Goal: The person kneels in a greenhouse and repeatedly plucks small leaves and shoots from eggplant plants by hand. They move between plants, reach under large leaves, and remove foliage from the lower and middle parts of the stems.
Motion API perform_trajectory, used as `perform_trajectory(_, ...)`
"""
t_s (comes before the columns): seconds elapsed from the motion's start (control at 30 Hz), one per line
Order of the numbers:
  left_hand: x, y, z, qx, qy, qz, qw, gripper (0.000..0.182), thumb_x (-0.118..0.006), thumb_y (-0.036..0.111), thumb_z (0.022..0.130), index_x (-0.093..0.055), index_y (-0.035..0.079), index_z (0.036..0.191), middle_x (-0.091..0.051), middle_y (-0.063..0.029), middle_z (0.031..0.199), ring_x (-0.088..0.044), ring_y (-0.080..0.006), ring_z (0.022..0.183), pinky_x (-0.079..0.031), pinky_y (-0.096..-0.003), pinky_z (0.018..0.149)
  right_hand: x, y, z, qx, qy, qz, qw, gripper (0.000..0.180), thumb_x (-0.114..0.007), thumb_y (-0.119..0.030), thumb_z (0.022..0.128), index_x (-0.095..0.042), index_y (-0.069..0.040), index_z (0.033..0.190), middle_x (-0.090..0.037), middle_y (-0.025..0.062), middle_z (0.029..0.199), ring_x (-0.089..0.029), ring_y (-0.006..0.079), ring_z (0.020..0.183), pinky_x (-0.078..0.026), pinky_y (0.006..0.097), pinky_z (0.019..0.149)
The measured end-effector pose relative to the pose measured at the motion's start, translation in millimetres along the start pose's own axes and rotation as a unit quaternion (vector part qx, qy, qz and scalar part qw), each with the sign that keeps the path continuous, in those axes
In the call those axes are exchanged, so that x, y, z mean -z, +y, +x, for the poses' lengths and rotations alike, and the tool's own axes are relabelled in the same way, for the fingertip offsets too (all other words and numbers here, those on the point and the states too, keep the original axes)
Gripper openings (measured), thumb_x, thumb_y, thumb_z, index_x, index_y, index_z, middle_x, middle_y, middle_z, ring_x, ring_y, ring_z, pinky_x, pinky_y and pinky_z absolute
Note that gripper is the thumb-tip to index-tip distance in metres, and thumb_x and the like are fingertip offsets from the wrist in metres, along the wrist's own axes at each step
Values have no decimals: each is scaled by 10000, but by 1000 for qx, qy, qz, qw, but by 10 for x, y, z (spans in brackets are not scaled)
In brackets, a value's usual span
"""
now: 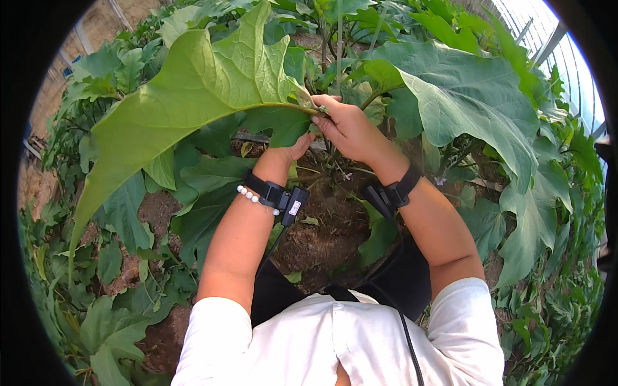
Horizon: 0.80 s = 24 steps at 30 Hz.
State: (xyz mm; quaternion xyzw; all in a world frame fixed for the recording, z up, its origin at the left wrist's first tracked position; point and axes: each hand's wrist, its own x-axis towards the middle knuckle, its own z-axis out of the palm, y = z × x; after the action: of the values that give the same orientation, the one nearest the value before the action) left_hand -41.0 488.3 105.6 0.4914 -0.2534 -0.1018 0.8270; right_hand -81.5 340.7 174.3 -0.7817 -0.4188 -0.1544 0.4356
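My right hand point(350, 128) pinches the stalk of a large lobed eggplant leaf point(164, 103) between thumb and fingers. The leaf arches to the left, and its pale underside with raised veins faces me. My left hand point(298, 147) reaches in just below, close to the plant's stems point(330, 150). Foliage and my right hand hide its fingers, so its grip is not visible. A small purple flower point(347, 176) hangs beneath my right hand. To the right, another broad leaf point(463, 91) spreads out on its own stalk.
Dense eggplant foliage point(540, 212) crowds both sides. Bare brown soil point(309, 248) lies between my knees. An upright support string point(339, 48) runs above the plant. Black wrist devices point(292, 205) with a cable point(410, 347) sit on my forearms. Greenhouse framing point(550, 43) curves at upper right.
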Motion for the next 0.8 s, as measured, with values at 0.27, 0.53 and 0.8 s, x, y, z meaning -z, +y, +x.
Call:
perform_trajectory(0.27, -110, -122, -35, -10, 98, 266, 959, 258, -564, 121, 849, -525, -33, 1053, -609, -99, 975, -588, -160, 896, -473, -305, 705, 131, 125, 290, -11, -8, -229, 973, 381, -604, -147, 810, -506, -12, 1152, -575, 175, 1053, -570, 356, 933, -485, 395, 760)
perform_trajectory(0.53, -79, -86, 85, 3, 183, 325, 928, 353, -607, 326, 873, -615, -26, 900, -617, -60, 807, -575, -111, 725, -461, -228, 644, 328, 65, 477, -75, 170, 0, 982, 373, -573, -140, 861, -478, -16, 1200, -579, 88, 1075, -563, 201, 993, -467, 338, 822)
perform_trajectory(0.8, -90, -131, 86, -21, 182, 165, 969, 292, -584, 326, 890, -572, 35, 871, -569, 4, 766, -530, -91, 709, -447, -257, 673, 402, 24, 445, -106, 124, 235, 958, 260, -496, -93, 873, -509, -27, 1124, -596, 60, 932, -575, 142, 884, -454, 293, 835)
